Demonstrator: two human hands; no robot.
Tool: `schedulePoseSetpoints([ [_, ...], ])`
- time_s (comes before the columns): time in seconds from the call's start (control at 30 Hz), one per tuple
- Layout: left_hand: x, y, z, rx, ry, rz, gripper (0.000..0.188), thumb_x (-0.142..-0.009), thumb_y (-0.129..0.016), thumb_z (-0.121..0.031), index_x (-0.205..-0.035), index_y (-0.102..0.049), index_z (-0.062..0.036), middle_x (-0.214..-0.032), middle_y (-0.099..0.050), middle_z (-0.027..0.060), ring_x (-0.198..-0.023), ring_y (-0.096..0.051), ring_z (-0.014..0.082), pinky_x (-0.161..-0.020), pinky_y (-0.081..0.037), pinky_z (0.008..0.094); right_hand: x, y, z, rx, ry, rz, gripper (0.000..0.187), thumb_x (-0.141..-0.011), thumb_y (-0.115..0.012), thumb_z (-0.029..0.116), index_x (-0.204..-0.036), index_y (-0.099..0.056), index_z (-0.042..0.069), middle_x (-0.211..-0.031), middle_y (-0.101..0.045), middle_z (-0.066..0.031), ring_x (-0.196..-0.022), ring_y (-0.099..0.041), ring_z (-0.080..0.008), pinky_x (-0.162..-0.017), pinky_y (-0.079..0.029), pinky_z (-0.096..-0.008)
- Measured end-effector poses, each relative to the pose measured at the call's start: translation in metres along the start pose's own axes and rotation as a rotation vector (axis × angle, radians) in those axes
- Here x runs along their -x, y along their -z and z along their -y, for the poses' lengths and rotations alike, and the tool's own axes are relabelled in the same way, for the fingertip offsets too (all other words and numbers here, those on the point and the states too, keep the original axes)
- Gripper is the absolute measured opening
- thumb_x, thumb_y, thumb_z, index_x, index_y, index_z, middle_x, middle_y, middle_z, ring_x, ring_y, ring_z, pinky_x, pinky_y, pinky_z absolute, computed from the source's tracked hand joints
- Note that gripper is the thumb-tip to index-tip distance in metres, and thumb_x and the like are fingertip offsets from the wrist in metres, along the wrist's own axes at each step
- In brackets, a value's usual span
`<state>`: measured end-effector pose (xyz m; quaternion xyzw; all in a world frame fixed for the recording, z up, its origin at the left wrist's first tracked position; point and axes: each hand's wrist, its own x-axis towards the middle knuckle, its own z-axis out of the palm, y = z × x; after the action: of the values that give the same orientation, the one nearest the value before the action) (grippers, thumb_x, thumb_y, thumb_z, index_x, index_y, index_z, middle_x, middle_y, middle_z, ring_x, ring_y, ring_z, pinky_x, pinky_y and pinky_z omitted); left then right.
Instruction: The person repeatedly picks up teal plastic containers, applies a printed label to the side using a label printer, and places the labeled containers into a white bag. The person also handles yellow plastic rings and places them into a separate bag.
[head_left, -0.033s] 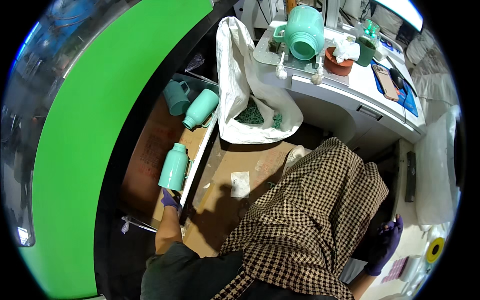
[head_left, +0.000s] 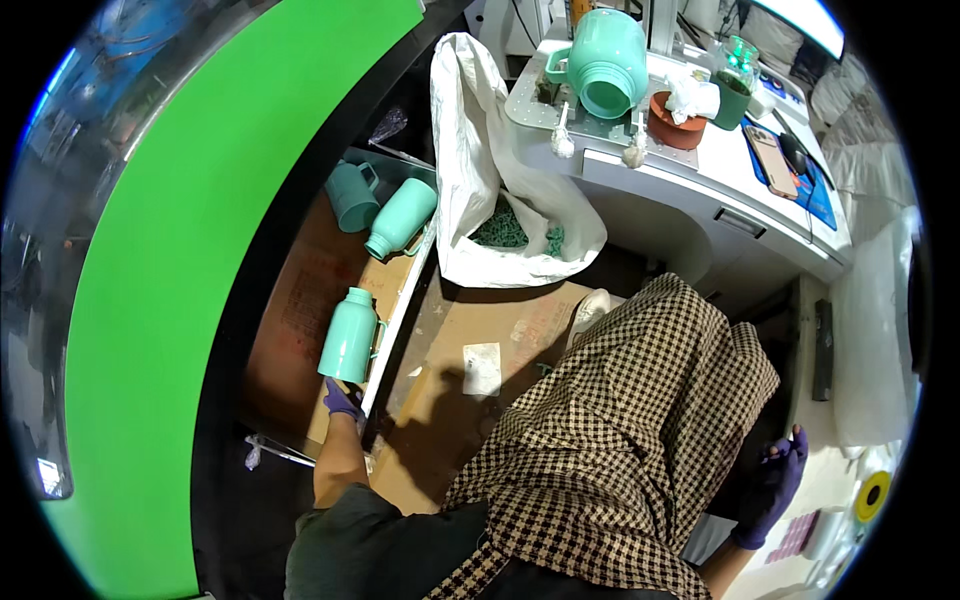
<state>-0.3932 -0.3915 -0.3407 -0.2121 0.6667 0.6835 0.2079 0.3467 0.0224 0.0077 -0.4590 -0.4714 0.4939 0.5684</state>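
My left hand, in a purple glove, reaches into a long open tray on the left. It is at the base of a mint-green vacuum jug, whose neck points away from me and whose handle faces right. The jug partly hides my fingers, so their grip cannot be made out. Two more green jugs, one paler and one duller, lie farther up the tray. Low on the right is my purple-gloved right hand, fingers loosely bent and apart, with nothing visible in it.
A white woven sack holding green scraps stands beyond the tray. On the white desk are another green jug, a red-brown round container and a phone. A green curved surface borders the left. Checked cloth covers my lap.
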Motion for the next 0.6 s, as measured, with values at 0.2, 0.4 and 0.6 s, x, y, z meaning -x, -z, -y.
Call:
schedulePoseSetpoints([
  [0.2,0.011,-0.046,-0.039,0.189,-0.037,0.192,0.077,-0.096,-0.052,-0.066,-0.145,-0.05,-0.0063,-0.142,-0.056,0.0148,-0.119,-0.057,0.0319,-0.102,-0.046,0.0496,-0.006,-0.017,-0.008,-0.056,-0.1,0.073,0.039,-0.103,-0.049,0.017,-0.136,-0.049,-0.004,-0.09,-0.056,-0.0042,-0.081,-0.052,-0.0117,-0.077,-0.045,-0.0245],
  [0.4,0.192,-0.228,-0.103,-0.243,-0.686,0.306,0.047,-0.1,-0.066,-0.02,-0.134,-0.055,0.0106,-0.128,-0.063,0.0126,-0.111,-0.06,0.0215,-0.098,-0.047,0.0351,-0.002,-0.062,-0.007,0.025,-0.145,0.085,0.034,-0.099,-0.055,0.007,-0.132,-0.053,-0.001,-0.098,-0.059,-0.0037,-0.083,-0.055,-0.0113,-0.077,-0.047,-0.0262],
  [0.6,0.414,-0.264,-0.125,-0.684,-1.034,0.925,0.031,-0.091,-0.068,-0.011,-0.119,-0.064,0.0013,-0.107,-0.07,0.0111,-0.096,-0.066,0.0226,-0.08,-0.054,0.0349,-0.006,-0.139,-0.009,-0.157,-0.187,0.545,0.078,-0.093,-0.068,0.019,-0.158,-0.026,0.006,-0.154,-0.034,-0.0189,-0.124,-0.053,-0.025,-0.102,-0.049,-0.0364],
])
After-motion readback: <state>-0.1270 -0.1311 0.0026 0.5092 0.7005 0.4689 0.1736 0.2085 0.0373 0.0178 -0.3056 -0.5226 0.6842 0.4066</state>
